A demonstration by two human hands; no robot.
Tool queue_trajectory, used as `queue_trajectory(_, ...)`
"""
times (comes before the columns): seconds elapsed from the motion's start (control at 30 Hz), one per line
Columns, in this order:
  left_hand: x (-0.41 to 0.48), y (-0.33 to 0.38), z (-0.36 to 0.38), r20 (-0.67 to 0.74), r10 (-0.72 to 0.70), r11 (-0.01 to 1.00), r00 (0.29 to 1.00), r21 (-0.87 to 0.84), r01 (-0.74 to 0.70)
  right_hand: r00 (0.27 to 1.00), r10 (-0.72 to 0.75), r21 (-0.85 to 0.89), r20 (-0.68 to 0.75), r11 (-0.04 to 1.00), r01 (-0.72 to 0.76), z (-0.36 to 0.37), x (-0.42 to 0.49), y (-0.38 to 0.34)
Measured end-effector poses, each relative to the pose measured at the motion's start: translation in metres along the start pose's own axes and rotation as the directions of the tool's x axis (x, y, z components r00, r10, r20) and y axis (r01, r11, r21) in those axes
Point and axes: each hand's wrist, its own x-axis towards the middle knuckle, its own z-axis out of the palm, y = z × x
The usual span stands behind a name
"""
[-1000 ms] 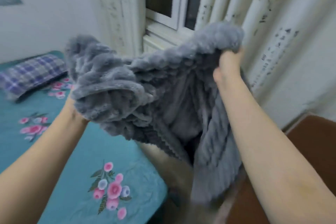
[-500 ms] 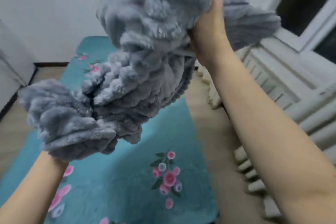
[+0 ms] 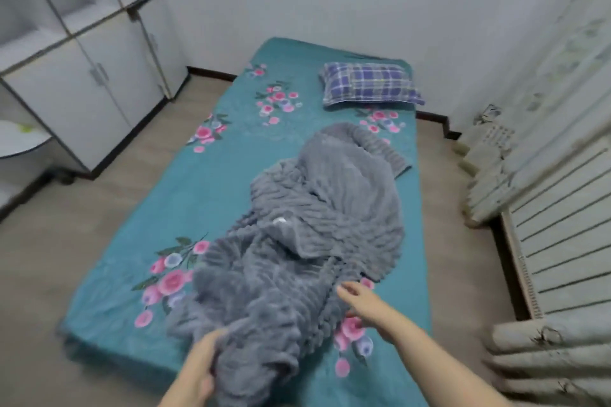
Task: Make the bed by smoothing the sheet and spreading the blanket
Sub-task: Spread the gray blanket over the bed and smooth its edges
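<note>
Here, at the foot of the bed (image 3: 86,324), the left hand (image 3: 202,370) grips the near end of the grey blanket (image 3: 317,235), fingers curled round a thick fold, though blur softens the detail. The right hand (image 3: 361,303) lies further forward and to the right, fingers loosely spread and holding nothing, at the blanket's right-hand edge; whether it touches the pile or sits just beside it cannot be told. From the two hands the blanket runs straight away from the person as one long bunched ridge, its long axis in line with the bed's length, its far end folded over just short of the plaid pillow (image 3: 370,84) at the head. The ridge sits right of the bed's centre line, so the teal flowered sheet (image 3: 215,195) lies bare in a wide band on the left and only a narrow strip on the right. Spreading therefore looks to be a matter of drawing the cloth sideways, across that axis and chiefly leftward, and the left hand, already holding the near end, is the better placed to start. A white cabinet (image 3: 86,76) stands beyond the floor (image 3: 66,241) on the left, a radiator (image 3: 562,225) on the right.
</note>
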Motion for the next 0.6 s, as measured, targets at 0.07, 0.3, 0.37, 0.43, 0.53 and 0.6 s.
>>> queue_trajectory(0.07, -0.015, -0.006, 0.033, 0.029, 0.024, 0.997, 0.999, 0.067, -0.026, 0.984, -0.019, 0.029, 0.175, 0.999, 0.014, 0.019, -0.008, -0.013)
queue_trajectory(0.3, -0.045, 0.013, 0.108, 0.319, 0.279, 0.912, 0.906, 0.207, -0.354, 0.97, -0.098, 0.234, 0.223, 0.971, 0.044, 0.026, -0.004, -0.048)
queue_trajectory(0.37, -0.046, 0.016, 0.104, 0.311, 0.284, 0.929, 0.907, 0.146, -0.341, 0.988, -0.056, 0.237, 0.147, 0.971, 0.02, 0.018, 0.004, -0.045)
queue_trajectory(0.43, -0.041, 0.013, 0.09, 0.169, 0.266, 0.958, 0.949, 0.066, -0.28, 0.994, 0.024, 0.276, 0.103, 0.96, -0.052, 0.013, 0.013, -0.037)
queue_trajectory(0.53, -0.029, -0.003, 0.056, -0.085, 0.081, 0.987, 0.993, -0.133, -0.092, 0.986, 0.157, 0.378, 0.051, 0.911, -0.165, 0.009, 0.022, -0.025)
queue_trajectory(0.6, -0.029, -0.012, 0.039, -0.071, -0.103, 0.956, 0.992, -0.283, 0.079, 0.956, 0.262, 0.532, 0.134, 0.795, -0.293, 0.01, 0.021, -0.021)
